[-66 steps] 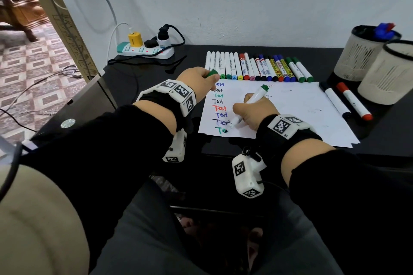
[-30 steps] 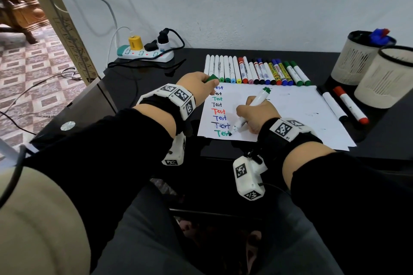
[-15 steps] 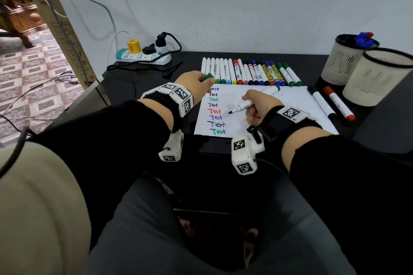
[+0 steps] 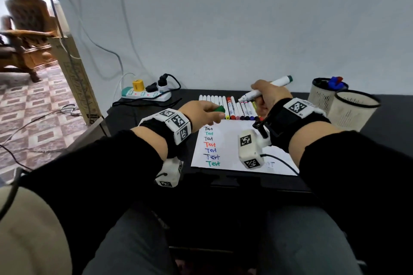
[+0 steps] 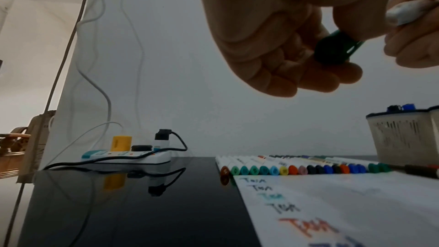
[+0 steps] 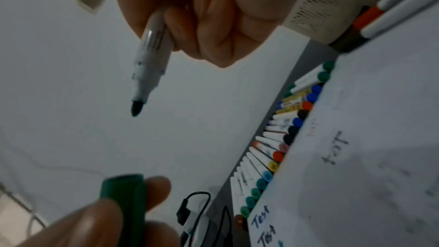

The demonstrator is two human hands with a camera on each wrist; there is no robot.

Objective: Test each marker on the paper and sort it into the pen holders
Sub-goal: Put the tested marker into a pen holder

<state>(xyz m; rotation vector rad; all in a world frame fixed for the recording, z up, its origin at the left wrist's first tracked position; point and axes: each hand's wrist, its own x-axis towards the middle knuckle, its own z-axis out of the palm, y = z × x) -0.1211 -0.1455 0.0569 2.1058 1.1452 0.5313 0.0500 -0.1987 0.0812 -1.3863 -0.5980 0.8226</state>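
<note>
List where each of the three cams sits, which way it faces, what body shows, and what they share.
Head: on the head, looking forward and down at the paper and marker row; both forearms and both hands show.
Left wrist: low over the table, facing the wall and power strip; left hand pinches the green cap.
Right wrist: tilted, facing the wall; right hand grips the uncapped marker.
Shared: cap, marker row, paper appear in both wrist views.

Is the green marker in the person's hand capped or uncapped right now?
Uncapped. The right hand holds the marker with its dark tip bare, while the left hand pinches the green cap apart from it.
</note>
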